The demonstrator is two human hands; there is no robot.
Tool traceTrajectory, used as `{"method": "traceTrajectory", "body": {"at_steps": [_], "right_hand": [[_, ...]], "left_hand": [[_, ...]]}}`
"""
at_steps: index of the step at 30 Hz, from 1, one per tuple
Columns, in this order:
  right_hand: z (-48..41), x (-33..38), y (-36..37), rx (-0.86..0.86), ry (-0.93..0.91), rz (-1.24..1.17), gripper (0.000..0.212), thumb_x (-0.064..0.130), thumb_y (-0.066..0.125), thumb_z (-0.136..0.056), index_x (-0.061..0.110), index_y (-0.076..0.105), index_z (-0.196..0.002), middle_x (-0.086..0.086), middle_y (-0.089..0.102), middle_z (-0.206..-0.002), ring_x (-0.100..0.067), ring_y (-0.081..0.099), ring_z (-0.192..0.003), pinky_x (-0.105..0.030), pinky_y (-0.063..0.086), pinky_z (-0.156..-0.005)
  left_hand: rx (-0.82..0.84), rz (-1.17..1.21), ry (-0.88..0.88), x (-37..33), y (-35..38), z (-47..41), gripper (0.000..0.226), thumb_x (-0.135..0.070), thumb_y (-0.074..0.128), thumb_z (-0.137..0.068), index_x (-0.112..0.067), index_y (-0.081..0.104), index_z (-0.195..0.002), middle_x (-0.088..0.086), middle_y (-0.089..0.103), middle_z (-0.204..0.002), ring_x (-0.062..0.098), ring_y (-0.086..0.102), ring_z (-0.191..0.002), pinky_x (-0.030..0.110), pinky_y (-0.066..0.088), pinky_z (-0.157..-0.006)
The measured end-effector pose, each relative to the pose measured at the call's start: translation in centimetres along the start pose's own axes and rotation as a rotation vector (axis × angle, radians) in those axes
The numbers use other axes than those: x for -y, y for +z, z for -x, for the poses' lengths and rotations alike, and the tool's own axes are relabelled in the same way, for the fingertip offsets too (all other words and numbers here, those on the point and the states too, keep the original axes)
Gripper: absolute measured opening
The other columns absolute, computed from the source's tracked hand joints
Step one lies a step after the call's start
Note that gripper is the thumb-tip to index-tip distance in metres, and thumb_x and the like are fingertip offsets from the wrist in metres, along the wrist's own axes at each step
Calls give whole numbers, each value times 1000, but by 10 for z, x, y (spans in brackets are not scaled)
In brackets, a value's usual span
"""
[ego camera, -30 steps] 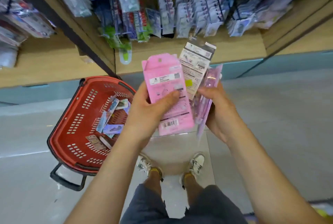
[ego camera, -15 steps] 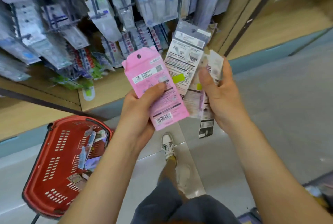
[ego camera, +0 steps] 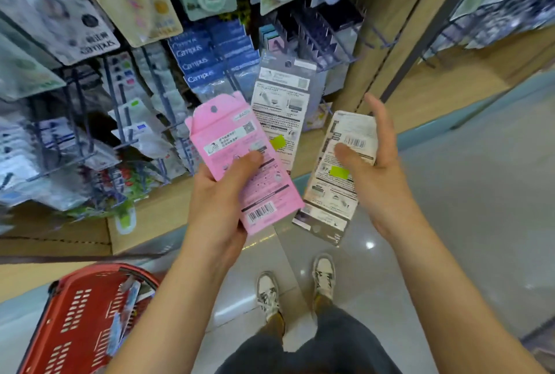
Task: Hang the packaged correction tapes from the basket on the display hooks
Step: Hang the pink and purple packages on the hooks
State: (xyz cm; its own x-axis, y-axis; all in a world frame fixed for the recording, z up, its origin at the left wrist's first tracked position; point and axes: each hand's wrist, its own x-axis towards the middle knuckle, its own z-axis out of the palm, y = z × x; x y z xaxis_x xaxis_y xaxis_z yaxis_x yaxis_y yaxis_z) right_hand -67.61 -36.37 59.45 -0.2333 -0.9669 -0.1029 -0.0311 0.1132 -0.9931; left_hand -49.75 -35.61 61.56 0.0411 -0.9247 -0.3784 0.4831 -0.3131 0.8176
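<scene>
A single camera rides on the person's head and looks forward and steeply down through a wide lens that bends the shelf (ego camera: 450, 82) edges. Nearest to it, mid-frame, are the left hand (ego camera: 219, 196) holding a pink packet (ego camera: 228, 133) and the right hand (ego camera: 380, 172) holding a white packet (ego camera: 333, 193). Display hooks (ego camera: 126, 133) fill the top, shoes (ego camera: 267, 292) and floor (ego camera: 465, 223) lie straight below, and a red basket (ego camera: 75, 313) sits lower left.

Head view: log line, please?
left hand: holds pink correction-tape pack, grey correction-tape pack behind | right hand: holds white correction-tape pack upside down | red basket: on floor, packs inside
</scene>
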Motion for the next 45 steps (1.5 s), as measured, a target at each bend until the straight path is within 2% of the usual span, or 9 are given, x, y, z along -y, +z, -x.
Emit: {"method": "traceTrajectory", "body": {"at_steps": [3,7,10,14,18,22,31,35,45], "right_hand": [[-24,10,-10,-61,-76,134,33,16,55,-91,44,71,-89,1,70,-111,-17,65,-105,-41,53,-96],[-47,43,-20,-25,-99,14,37,19,48,-97,34,72,-75,11,74,-87,-8,66,-88,-28,50,-80],[-57,67,-34,54,26,-84,35,54,49,-94,34,76,-84,11,77,-98,-13,71,-100,-37,52,-95],[-71,86,-50,183,71,-110,90,101,44,-52,38,74,-108,3,75,-111,-22,69,-109,-51,48,-102],[-78,106,-54,150,-159,-38,60,71,57,-76,16,72,-96,-15,73,-96,-37,67,-98,-59,52,-90],[-87,118,-62,103,-250,38,37,56,57,-77,36,66,-107,-8,66,-112,-28,60,-111,-56,48,-97],[-90,143,-72,307,-420,-90,59,37,59,-96,54,28,-144,13,37,-156,-9,36,-143,-43,38,-114],[-87,155,-66,195,-469,-270,75,8,61,-93,47,22,-144,26,49,-142,7,51,-127,-13,47,-95],[-93,213,-41,-128,-653,-288,43,21,60,-98,29,52,-139,3,52,-142,0,51,-128,-19,46,-101]], "left_hand": [[60,-17,-34,-8,21,-8,17,-16,68,-65,-20,76,-79,3,76,-82,18,73,-69,39,62,-64],[71,-104,-17,-8,58,-15,21,-19,70,-68,-16,73,-88,5,77,-86,18,73,-70,34,61,-63],[153,-221,-5,-17,83,-24,35,-29,69,-72,-13,70,-102,5,77,-92,16,73,-75,30,58,-67],[198,-298,28,-31,115,-29,48,-32,68,-75,-13,64,-118,6,75,-104,18,72,-86,32,56,-73],[156,-411,191,-39,141,-27,48,-13,71,-86,-27,52,-128,-7,74,-106,10,72,-91,30,59,-73],[221,-392,169,-46,150,-23,46,-14,77,-79,-20,59,-120,0,76,-106,18,73,-96,34,59,-81],[338,-270,158,-72,166,-15,56,-10,75,-69,-21,58,-121,6,75,-108,22,73,-93,33,59,-75],[257,-476,425,-93,175,-8,64,-8,86,-63,-31,58,-116,-3,76,-102,14,72,-93,26,58,-73],[56,-572,978,-147,218,6,69,-1,90,-62,-47,56,-102,-14,71,-91,7,70,-80,18,54,-69]]}}
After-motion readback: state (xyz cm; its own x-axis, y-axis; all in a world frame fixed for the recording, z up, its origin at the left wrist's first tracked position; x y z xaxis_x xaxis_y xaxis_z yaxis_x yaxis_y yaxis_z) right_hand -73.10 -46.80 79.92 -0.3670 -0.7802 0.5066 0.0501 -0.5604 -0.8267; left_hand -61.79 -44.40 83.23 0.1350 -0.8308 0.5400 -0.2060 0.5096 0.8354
